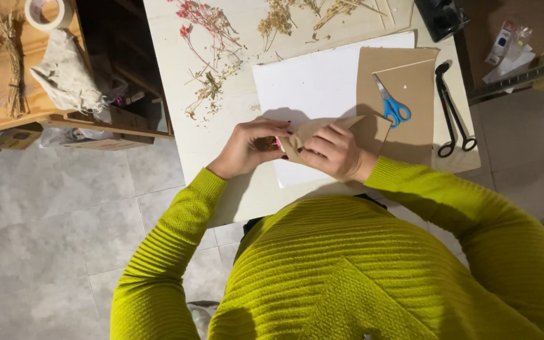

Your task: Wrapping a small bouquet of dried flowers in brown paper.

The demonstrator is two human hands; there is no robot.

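Head camera looks straight down over a person in a ribbed yellow-green sweater [373, 271], both sleeves reaching forward to the near edge of a pale table [221, 132]. Left hand [247, 148] and right hand [334, 151] meet over a folded piece of brown kraft paper [310, 131], which lies between them, touching both; its long axis runs from low left to a pointed tip at upper right. The right hand's fingers curl closed over the paper from above, pinning it; the left hand's fingers are bent and pinch at its left end, where something small and pinkish shows, too small to tell. Under the hands lies a white sheet [313, 85], and just beyond the right hand a brown cardboard panel [410, 82] overlaps it. Blue-handled scissors [390, 101] rest on that cardboard, near the paper's tip, and black long-handled scissors [453, 116] lie further right, well apart. Farther back, dried red flower sprigs [206, 25] and yellowish dried stems [278, 22] are scattered. Off to the left, a wooden shelf [26, 107] carries a roll of tape [46, 12].
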